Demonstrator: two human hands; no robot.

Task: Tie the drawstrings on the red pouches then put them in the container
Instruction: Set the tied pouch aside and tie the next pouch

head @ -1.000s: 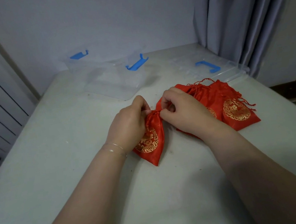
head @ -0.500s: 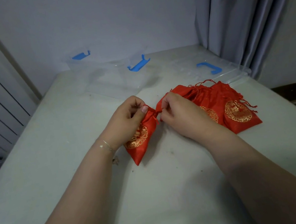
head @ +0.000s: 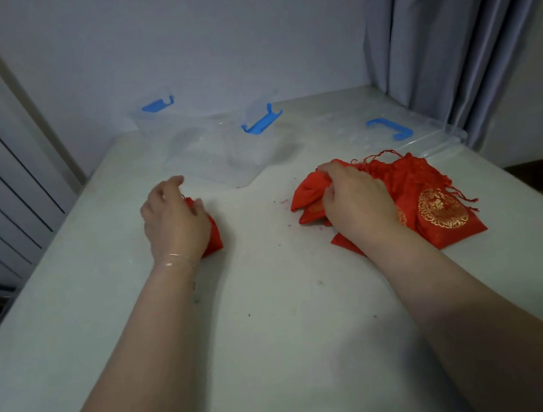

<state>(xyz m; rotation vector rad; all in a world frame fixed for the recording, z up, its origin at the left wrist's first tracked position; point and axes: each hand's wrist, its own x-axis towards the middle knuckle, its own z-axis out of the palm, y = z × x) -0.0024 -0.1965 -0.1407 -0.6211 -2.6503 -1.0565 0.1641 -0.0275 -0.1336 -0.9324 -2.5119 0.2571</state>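
My left hand (head: 175, 222) lies over a red pouch (head: 213, 236) on the table's left-middle, fingers curled on it; most of that pouch is hidden under the palm. My right hand (head: 357, 203) grips the bunched top of another red pouch (head: 306, 196) at the left edge of the pile of red pouches (head: 439, 208), which have gold round emblems and loose drawstrings. The clear plastic container (head: 221, 146) with blue latches stands open behind and between my hands, with no pouch visible inside.
A clear lid (head: 427, 140) with a blue handle lies at the back right, just behind the pile. A grey curtain hangs at the right rear corner. The pale table (head: 276, 309) ends at its left and right edges beside my arms.
My hands have parted. The left hand carried the pouch they both held off to the left. The right hand moved right onto the pile and closed on another pouch.
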